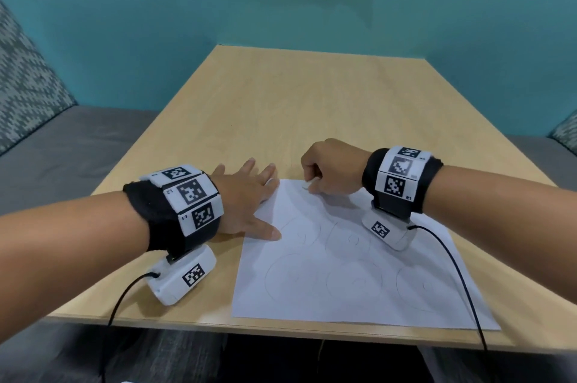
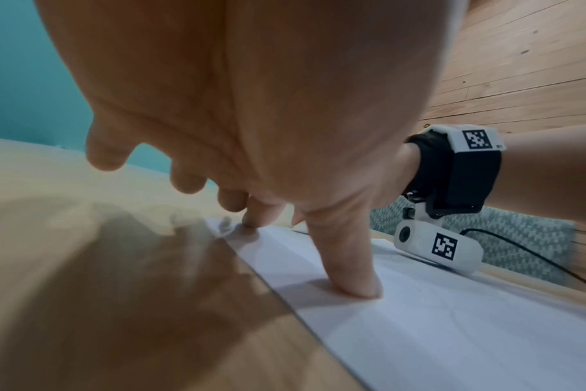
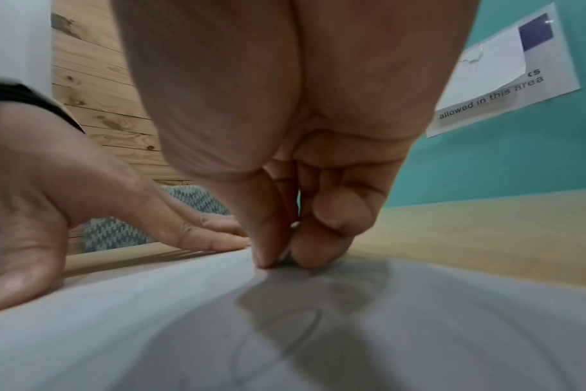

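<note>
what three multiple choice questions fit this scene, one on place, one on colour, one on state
1. Where does the left hand lie? A) on the paper's left edge B) on a keyboard C) on a cup
2. What colour is the wall? A) red B) teal C) black
3. What is the right hand doing? A) lying flat B) pinching a small white thing C) hanging loose
Answers: 1 A, its thumb presses the paper; 2 B, teal behind the table; 3 B, thumb and finger meet on it.
</note>
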The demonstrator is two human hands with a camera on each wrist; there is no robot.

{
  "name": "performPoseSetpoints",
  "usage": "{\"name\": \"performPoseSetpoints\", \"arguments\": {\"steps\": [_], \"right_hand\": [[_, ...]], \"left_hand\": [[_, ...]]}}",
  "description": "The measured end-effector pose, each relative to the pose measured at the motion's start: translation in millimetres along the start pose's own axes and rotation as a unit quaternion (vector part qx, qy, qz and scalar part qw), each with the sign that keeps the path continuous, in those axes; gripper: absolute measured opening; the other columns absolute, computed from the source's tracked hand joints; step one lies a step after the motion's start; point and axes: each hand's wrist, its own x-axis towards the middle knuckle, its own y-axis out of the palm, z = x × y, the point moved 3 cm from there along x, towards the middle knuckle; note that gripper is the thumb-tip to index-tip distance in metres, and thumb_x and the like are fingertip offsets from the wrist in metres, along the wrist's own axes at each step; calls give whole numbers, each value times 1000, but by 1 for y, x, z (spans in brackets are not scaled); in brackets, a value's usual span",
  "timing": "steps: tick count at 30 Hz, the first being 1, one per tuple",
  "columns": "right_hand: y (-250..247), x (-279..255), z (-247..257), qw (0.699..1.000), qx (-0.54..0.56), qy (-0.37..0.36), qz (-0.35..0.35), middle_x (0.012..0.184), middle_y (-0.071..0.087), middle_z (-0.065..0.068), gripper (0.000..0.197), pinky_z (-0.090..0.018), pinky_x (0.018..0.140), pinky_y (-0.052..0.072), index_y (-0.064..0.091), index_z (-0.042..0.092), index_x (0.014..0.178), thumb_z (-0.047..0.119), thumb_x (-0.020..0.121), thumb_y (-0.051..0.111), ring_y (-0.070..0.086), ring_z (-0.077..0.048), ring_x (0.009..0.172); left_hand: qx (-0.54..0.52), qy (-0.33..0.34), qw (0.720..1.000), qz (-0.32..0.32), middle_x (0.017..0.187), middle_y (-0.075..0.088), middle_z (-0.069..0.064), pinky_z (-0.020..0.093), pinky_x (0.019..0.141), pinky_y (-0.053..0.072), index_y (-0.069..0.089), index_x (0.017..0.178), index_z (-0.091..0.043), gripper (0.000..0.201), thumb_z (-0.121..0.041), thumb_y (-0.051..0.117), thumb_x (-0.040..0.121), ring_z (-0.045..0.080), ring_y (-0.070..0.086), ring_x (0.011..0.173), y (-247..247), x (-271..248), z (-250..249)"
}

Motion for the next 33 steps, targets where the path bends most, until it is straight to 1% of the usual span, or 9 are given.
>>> {"name": "performPoseSetpoints", "arguments": {"steps": [5, 10, 14, 18, 22, 24, 27, 31, 33], "right_hand": [[-4, 0, 1, 1000, 3, 8, 0, 80, 68, -5, 9, -34, 69, 51, 69, 7, 85, 13, 78, 69, 58, -21, 72], [13, -12, 30, 994, 9, -89, 60, 73, 65, -3, 10, -30, 64, 48, 68, 8, 84, 15, 77, 69, 54, -16, 65], [-2, 3, 7, 999, -4, -20, 28, 69, 64, -1, 6, -33, 64, 50, 67, 9, 78, 14, 76, 68, 57, -20, 68], [15, -10, 34, 993, -3, -94, 73, 72, 65, -3, 9, -32, 65, 48, 67, 9, 80, 17, 77, 69, 58, -21, 67], [-1, 2, 12, 999, -14, -34, 27, 78, 69, -7, 9, -33, 67, 49, 68, 7, 81, 16, 77, 69, 57, -20, 69], [1, 0, 14, 999, -8, -40, 26, 75, 68, -7, 9, -31, 65, 48, 67, 6, 80, 15, 77, 68, 55, -19, 67], [13, -10, 32, 993, -1, -90, 76, 75, 66, -6, 9, -30, 66, 47, 67, 5, 83, 14, 78, 68, 56, -20, 67], [-3, 1, 5, 1000, -1, -17, 26, 78, 68, -3, 9, -37, 73, 55, 68, 9, 81, 16, 77, 70, 60, -20, 72], [0, 0, 8, 999, -3, -29, 33, 78, 68, -5, 8, -37, 71, 54, 68, 9, 81, 15, 77, 69, 59, -20, 71]], "left_hand": [[-12, 45, 999, -13, 162, -25, -11, 61, 118, 0, -17, 156, -29, 104, -81, 37, 84, 23, -20, 151, 2, 12, -9], [-24, 53, 998, -19, 164, -20, -13, 67, 116, 2, -3, 156, -38, 96, -83, 37, 82, 28, -22, 150, 8, 16, -7], [-2, 36, 999, -8, 161, -28, -12, 65, 116, 1, -22, 154, -31, 106, -84, 34, 81, 28, -23, 149, 8, 17, -10], [-27, 39, 999, -7, 164, -18, -12, 67, 116, 2, 4, 157, -33, 94, -80, 37, 84, 29, -23, 149, 5, 13, -11], [-3, 36, 999, -6, 161, -27, -12, 65, 116, 3, -21, 154, -31, 105, -83, 34, 82, 29, -22, 149, 7, 16, -10], [-8, 35, 999, -6, 161, -27, -12, 65, 117, 2, -20, 154, -32, 105, -83, 35, 82, 28, -23, 149, 7, 17, -10], [-27, 42, 999, -2, 163, -22, -13, 66, 116, 1, -5, 157, -35, 97, -82, 37, 83, 28, -24, 149, 6, 15, -9], [-10, 32, 999, 6, 159, -31, -13, 63, 117, 1, -24, 153, -30, 106, -84, 34, 82, 26, -24, 149, 7, 16, -10], [-14, 34, 999, 4, 159, -32, -13, 63, 117, 0, -25, 153, -31, 107, -84, 35, 82, 27, -24, 149, 7, 16, -10]]}}
